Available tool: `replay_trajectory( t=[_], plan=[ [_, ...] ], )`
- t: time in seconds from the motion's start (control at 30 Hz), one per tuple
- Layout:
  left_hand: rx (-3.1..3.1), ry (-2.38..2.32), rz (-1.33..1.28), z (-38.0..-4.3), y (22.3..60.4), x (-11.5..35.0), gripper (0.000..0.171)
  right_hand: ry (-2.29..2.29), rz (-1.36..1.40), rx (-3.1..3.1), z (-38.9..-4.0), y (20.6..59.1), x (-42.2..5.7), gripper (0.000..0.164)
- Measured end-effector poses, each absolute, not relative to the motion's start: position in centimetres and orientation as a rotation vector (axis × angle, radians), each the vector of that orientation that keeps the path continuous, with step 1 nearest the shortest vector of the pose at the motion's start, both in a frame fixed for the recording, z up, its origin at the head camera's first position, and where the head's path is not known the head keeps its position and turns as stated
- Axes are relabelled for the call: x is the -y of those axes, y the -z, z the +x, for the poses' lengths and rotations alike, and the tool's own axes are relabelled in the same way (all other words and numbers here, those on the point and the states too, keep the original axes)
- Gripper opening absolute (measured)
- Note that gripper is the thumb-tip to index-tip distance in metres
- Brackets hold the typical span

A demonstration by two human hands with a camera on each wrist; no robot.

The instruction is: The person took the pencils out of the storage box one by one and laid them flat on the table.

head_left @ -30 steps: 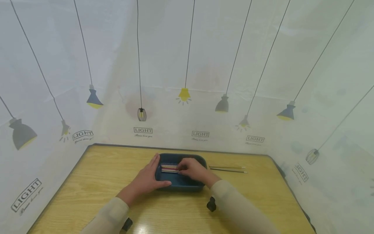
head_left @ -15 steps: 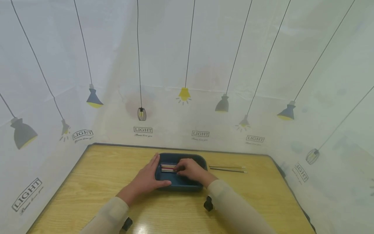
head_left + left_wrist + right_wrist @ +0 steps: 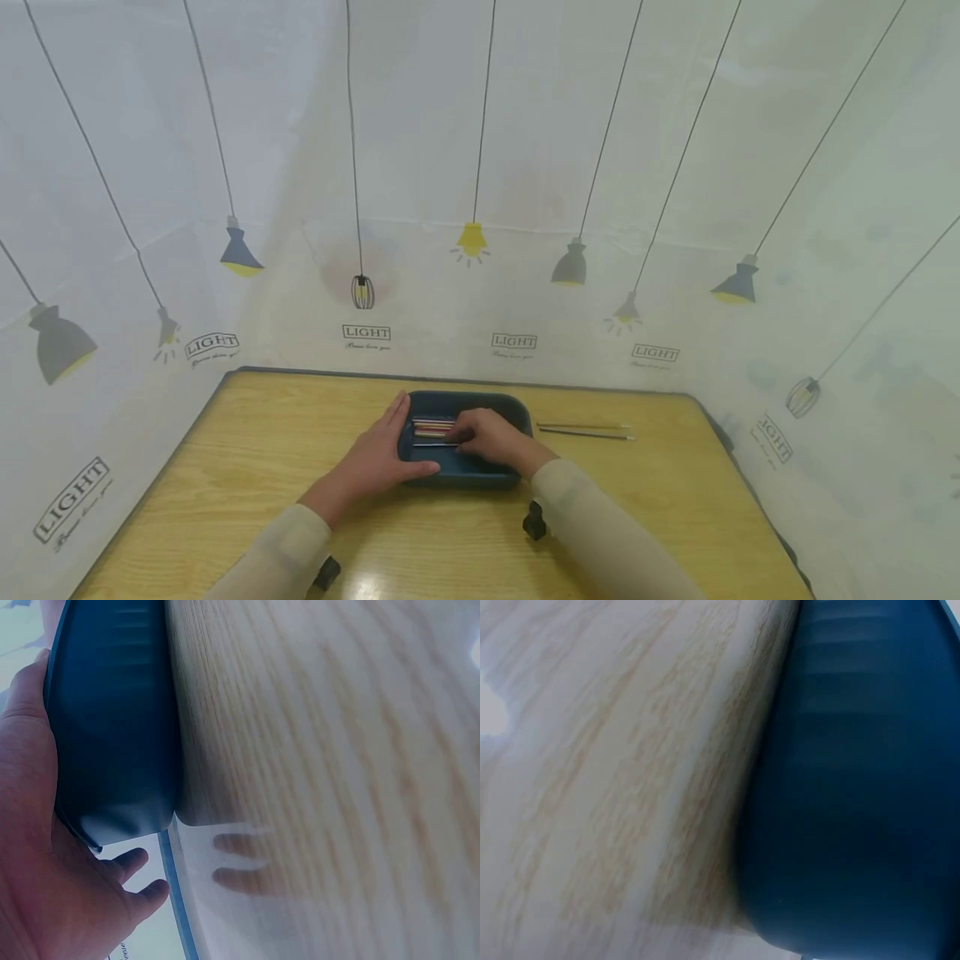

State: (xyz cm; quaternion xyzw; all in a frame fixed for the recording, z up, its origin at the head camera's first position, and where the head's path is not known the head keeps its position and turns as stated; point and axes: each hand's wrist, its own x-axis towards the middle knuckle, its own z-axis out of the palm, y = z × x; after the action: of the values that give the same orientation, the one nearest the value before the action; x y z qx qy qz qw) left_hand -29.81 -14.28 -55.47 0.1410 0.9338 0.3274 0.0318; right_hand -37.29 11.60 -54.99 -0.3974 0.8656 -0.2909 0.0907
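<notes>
A dark blue tray (image 3: 480, 481) sits on the wooden table. My left hand (image 3: 369, 460) lies spread along its left end, thumb on the near rim and the other fingers straight toward the far corner. In the left wrist view that hand (image 3: 45, 847) shows against the tray's outer wall (image 3: 120, 750). Several thin pencils (image 3: 432, 428) lie side by side inside the tray. My right hand (image 3: 491, 433) reaches in from the right and pinches a dark pencil (image 3: 433, 445) nearer the front, apart from the bunch; the fingers hide its right end.
Two more pencils, one yellowish (image 3: 585, 426) and one dark (image 3: 585, 433), lie on the table (image 3: 420, 550) right of the tray. A white sheet (image 3: 435, 317) printed with lamps encloses the back and sides. Only tray wall (image 3: 855, 787) and table show in the right wrist view.
The dark pencil at my right fingertips has separated from the bunch toward the front of the tray. The right hand has shifted slightly left; the left hand has stayed put.
</notes>
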Motion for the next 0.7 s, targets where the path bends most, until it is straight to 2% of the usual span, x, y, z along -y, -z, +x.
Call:
replay_trajectory(
  t=[0.23,0.7],
  plan=[
    [-2.875,-1.007,0.438,-29.73,55.39,14.28,0.133,0.782,-1.236,-2.629,-37.3,54.81,-11.6,0.018],
    [-2.872,-1.019,0.427,-29.69,55.44,14.31,0.133,0.777,-1.154,-2.661,-36.98,54.55,-11.42,0.013]
  ],
)
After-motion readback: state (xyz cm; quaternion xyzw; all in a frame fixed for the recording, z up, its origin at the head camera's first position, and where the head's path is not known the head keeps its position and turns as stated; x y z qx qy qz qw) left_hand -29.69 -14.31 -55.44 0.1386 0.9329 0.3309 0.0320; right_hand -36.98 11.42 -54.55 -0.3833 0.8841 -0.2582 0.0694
